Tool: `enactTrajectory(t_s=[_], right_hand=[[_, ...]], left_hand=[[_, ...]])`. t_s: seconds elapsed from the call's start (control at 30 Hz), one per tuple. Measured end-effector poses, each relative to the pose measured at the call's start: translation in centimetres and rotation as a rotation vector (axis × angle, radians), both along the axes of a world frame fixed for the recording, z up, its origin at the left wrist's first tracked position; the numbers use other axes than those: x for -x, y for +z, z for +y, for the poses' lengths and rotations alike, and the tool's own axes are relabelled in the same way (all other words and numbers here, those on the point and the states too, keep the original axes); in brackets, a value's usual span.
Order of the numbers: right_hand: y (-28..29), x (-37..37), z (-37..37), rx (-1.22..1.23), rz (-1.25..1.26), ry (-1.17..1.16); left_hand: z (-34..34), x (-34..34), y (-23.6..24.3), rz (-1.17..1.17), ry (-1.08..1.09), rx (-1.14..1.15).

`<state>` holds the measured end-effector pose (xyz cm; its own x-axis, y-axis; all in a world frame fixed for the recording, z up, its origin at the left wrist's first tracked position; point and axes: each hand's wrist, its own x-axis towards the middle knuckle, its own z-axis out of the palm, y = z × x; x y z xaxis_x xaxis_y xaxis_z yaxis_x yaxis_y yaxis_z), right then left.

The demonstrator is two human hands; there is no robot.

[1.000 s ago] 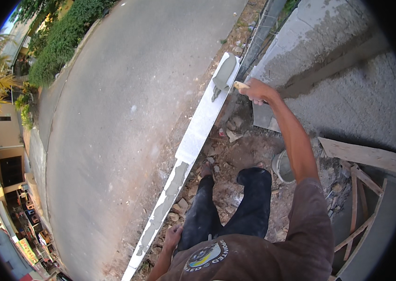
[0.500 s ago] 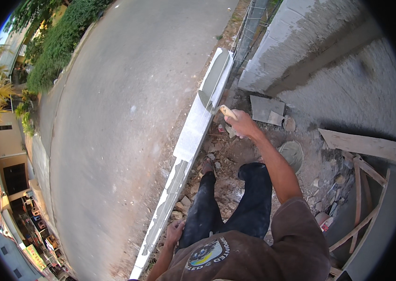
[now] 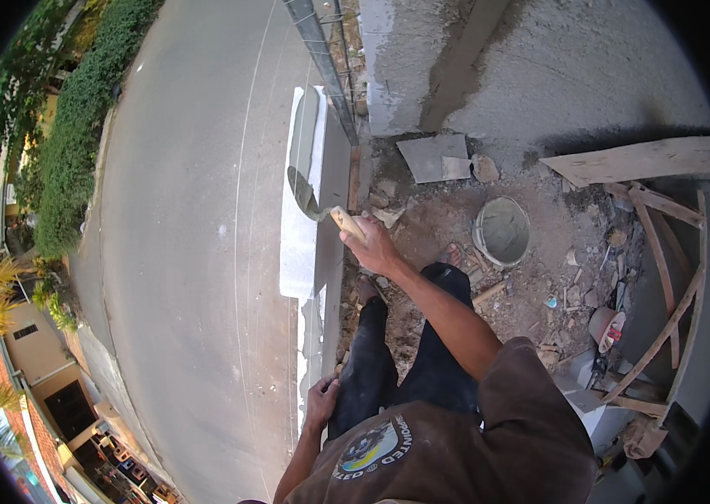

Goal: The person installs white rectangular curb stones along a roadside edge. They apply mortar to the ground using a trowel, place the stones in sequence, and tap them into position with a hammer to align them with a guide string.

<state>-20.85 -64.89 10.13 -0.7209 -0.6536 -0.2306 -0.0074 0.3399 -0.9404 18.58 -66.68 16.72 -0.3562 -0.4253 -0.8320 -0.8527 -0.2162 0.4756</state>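
Observation:
My right hand [image 3: 374, 246] is closed round the wooden handle of a trowel [image 3: 303, 193]. The blade lies over the top of a white block [image 3: 298, 252] in the low wall, at the near end of a strip of wet grey mortar [image 3: 306, 126]. Whether the blade carries mortar is hard to see. My left hand [image 3: 319, 403] hangs beside my left thigh, its fingers curled in, with nothing visible in them. Nearer to me, patchy mortar [image 3: 313, 323] covers the lower course of the wall.
A bucket of grey mortar [image 3: 503, 231] stands on rubble-strewn ground to the right. Beyond it are a flat grey board [image 3: 432, 160], a plank [image 3: 640, 160] and a wooden frame [image 3: 665, 302]. A metal post [image 3: 321, 59] rises past the wall's far end. A road [image 3: 178, 210] runs along the left.
The view has swung to the right, so the wall now appears more upright and the bucket shows fully. The trowel has stayed over the block near the mortar's near end.

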Motion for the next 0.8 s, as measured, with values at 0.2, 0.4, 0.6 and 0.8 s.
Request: enactTrajectory(t_s=[0.2, 0.4, 0.6, 0.8], right_hand=[[3.7, 1.6, 11.2, -0.202, -0.095, -0.193], [-1.8, 4.3, 26.2, -0.672, -0.028, -0.518], [-12.0, 9.0, 34.4, -0.829, -0.344, -0.714], [-15.1, 4.6, 37.4, -0.634, -0.416, -1.098]], left_hand=[[-0.6, 2.9, -1.2, -0.032, -0.089, -0.037], [-0.9, 7.0, -1.0, -0.077, -0.249, -0.085], [-0.4, 11.5, -0.3, -0.076, -0.358, -0.130], [-1.9, 14.9, -1.6, -0.073, -0.559, -0.089]])
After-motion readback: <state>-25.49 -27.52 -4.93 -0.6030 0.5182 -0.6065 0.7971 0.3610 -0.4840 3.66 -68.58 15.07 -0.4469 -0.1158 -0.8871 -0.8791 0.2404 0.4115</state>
